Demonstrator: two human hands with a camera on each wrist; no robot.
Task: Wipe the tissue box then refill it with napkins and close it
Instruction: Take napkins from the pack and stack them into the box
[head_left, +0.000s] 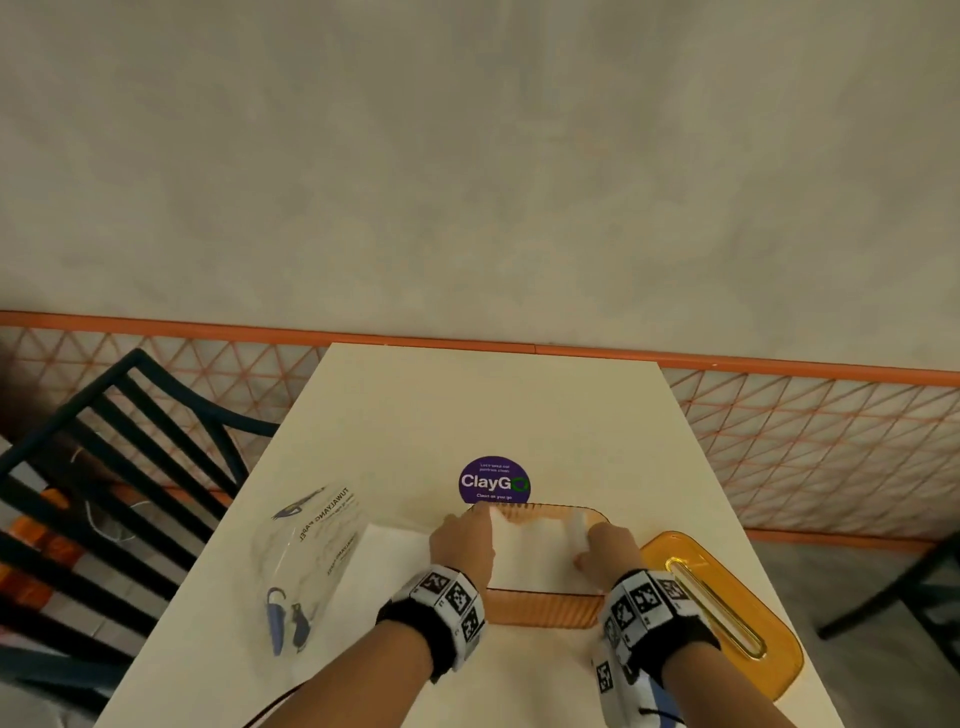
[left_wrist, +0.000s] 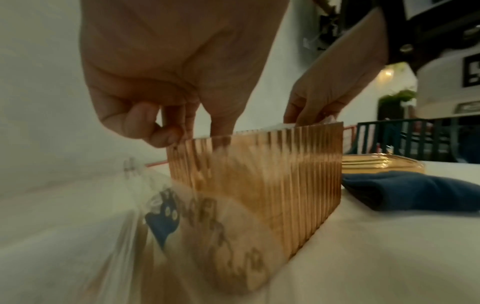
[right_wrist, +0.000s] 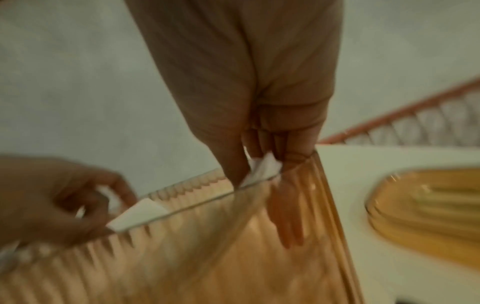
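Observation:
An orange ribbed see-through tissue box (head_left: 540, 608) stands open on the white table (head_left: 519, 405), near its front. A stack of white napkins (head_left: 530, 551) sits in the box's mouth. My left hand (head_left: 462, 540) pinches the stack's left end and my right hand (head_left: 608, 551) pinches its right end. In the right wrist view, the right hand's fingers (right_wrist: 285, 216) reach down inside the box wall (right_wrist: 207, 257), and a white napkin corner (right_wrist: 140, 214) shows at the left hand (right_wrist: 64, 197). The orange lid (head_left: 727, 608) with its slot lies flat to the right of the box.
A clear plastic napkin wrapper (head_left: 306, 556) and a white sheet (head_left: 384, 551) lie left of the box. A folded dark blue cloth (left_wrist: 410, 191) lies by the lid (left_wrist: 379, 163). A purple round sticker (head_left: 494, 480) is behind the box. A dark chair (head_left: 104, 467) stands at the left.

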